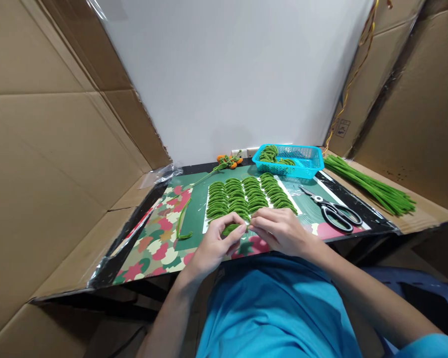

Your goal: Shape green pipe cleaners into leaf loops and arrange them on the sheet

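Observation:
My left hand (221, 239) pinches a green pipe-cleaner leaf (229, 229) between thumb and fingers, near the front edge of the table. The fingertips of my right hand (280, 228) meet at the right end of this piece, pressed together close to my left thumb. Just beyond my hands, a white sheet (205, 224) carries several columns of curved green pipe-cleaner leaves (237, 195). My fingers hide the nearest ones in part. Left of the sheet lies a bent green pipe cleaner (181, 219).
A blue plastic basket (309, 171) with more green leaves stands at the back. Black-handled scissors (334, 209) lie on the right, beside a bundle of green pipe cleaners (371, 184). An orange-flowered stem (229, 161) rests at the back. Cardboard walls (59, 149) flank the table.

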{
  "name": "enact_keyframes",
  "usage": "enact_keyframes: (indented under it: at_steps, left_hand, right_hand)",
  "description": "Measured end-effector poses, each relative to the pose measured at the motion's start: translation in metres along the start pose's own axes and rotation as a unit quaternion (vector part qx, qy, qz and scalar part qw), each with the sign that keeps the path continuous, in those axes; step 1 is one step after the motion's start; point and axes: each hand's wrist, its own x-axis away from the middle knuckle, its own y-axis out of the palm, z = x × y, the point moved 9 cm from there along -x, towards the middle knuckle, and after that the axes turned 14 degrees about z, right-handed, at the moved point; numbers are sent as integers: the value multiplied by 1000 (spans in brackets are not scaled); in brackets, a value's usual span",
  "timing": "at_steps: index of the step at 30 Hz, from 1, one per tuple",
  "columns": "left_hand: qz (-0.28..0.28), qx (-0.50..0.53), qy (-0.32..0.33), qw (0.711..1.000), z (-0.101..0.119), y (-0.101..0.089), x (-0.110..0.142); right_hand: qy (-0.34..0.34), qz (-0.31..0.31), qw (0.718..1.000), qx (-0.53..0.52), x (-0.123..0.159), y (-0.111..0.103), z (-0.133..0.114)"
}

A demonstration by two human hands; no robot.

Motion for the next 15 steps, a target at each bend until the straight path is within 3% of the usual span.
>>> enact_keyframes:
  at_steps: [1,2,4,5,6,7,9,11,13,15]
  left_hand:
    - [30,-40,61,997,8,-4,1]
    - [58,-89,142,984,18,-7,4]
    - [84,-192,320,924,39,-3,16]
    - [81,-230,388,889,44,2,24]
    - [69,-253,432,863,46,7,29]
    - [63,-261,449,852,47,10,31]
    - [72,-241,413,875,46,8,26]
    - [89,-193,308,927,40,2,14]
    - [93,-124,176,972,28,-2,4]
    - [60,-40,60,996,14,0,-1]
  right_hand:
    - [105,-2,991,-79,1,3,11]
    - [220,-11,961,-168,5,11,23]
    - [418,-48,844,-332,23,31,34]
    - [476,-68,786,-388,31,39,33]
    - [506,-80,749,-420,36,43,31]
    - [514,-82,738,-429,38,43,31]
    - [481,-72,782,-389,35,36,35]
    - [401,-47,870,-284,27,22,38]
    - [270,-5,952,-141,16,3,32]
    - [119,26,992,-20,7,-11,14]
